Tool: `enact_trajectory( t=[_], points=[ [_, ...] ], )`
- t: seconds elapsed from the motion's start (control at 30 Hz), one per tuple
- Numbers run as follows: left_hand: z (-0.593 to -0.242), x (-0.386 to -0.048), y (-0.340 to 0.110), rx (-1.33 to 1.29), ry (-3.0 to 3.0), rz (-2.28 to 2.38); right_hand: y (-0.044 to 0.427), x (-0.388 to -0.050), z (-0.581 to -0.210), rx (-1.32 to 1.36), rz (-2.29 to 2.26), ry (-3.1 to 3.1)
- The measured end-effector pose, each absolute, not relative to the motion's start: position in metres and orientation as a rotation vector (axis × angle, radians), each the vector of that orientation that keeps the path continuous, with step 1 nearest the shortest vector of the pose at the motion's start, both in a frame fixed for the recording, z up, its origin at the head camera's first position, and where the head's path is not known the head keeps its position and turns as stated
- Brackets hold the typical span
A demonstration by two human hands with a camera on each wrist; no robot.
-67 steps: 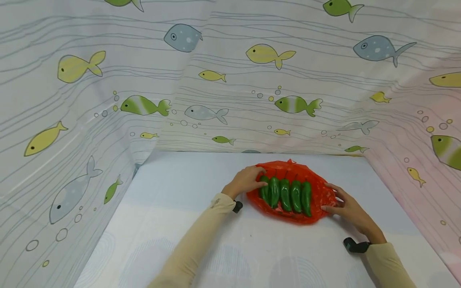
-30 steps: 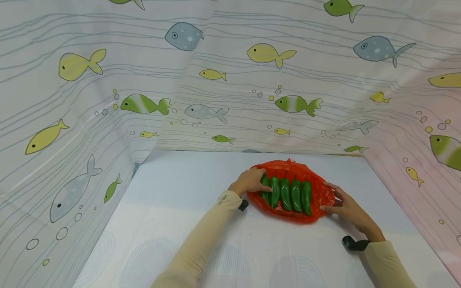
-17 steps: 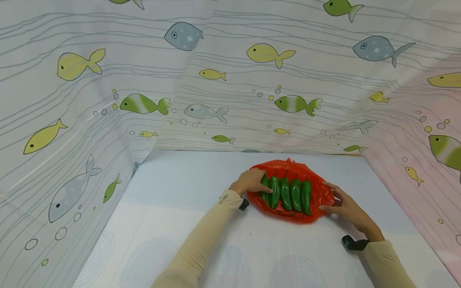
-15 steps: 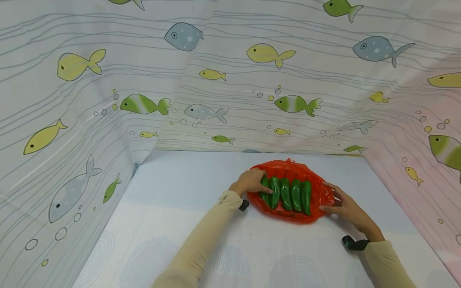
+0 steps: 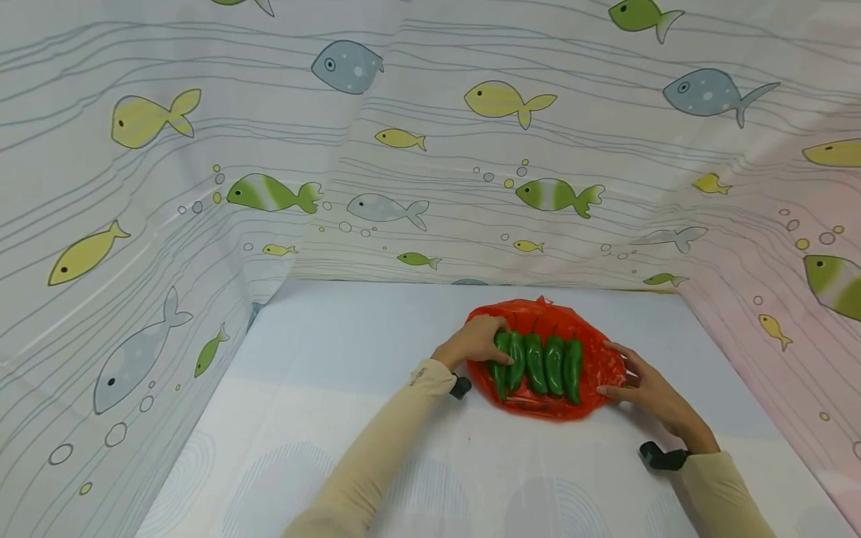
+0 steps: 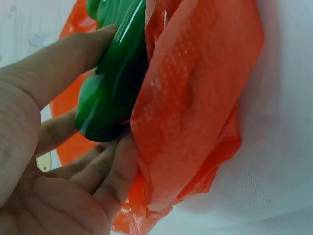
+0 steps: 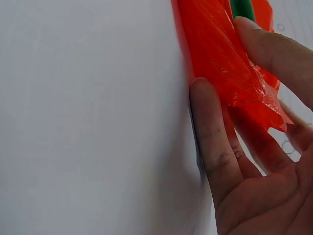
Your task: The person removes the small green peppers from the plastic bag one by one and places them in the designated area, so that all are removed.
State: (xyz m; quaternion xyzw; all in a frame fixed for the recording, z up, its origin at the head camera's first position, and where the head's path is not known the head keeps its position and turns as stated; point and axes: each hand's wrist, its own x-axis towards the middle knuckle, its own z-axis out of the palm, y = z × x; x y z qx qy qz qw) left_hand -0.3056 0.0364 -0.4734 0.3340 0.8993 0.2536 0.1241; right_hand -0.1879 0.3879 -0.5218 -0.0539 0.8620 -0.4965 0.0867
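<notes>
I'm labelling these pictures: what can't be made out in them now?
Head view: part of the leftmost green pepper, behind the left hand.
Head view: the red plastic bag's floor, covered by the peppers.
Head view: print on the left cuff, too small to read.
Left wrist view: the held pepper's far end, cut off by the top edge.
Right wrist view: one pepper's upper part, cut off by the top edge.
</notes>
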Motion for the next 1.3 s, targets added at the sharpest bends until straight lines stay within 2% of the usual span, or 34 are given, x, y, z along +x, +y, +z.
enact_trajectory(
  t=[0.33, 0.73, 1.3],
  points=[
    [-0.47, -0.305, 0.03, 0.989, 2.614, 0.982, 0.388, -0.187, -0.523, -0.139, -1.473, 2.564],
    [-0.463, -0.305, 0.021, 0.813, 2.499, 1.33, 0.388, -0.188, -0.522, -0.14, -1.466, 2.573],
    [-0.462, -0.304, 0.006, 1.003, 2.364, 1.279, 0.389, -0.189, -0.523, -0.114, -1.462, 2.565]
  ],
)
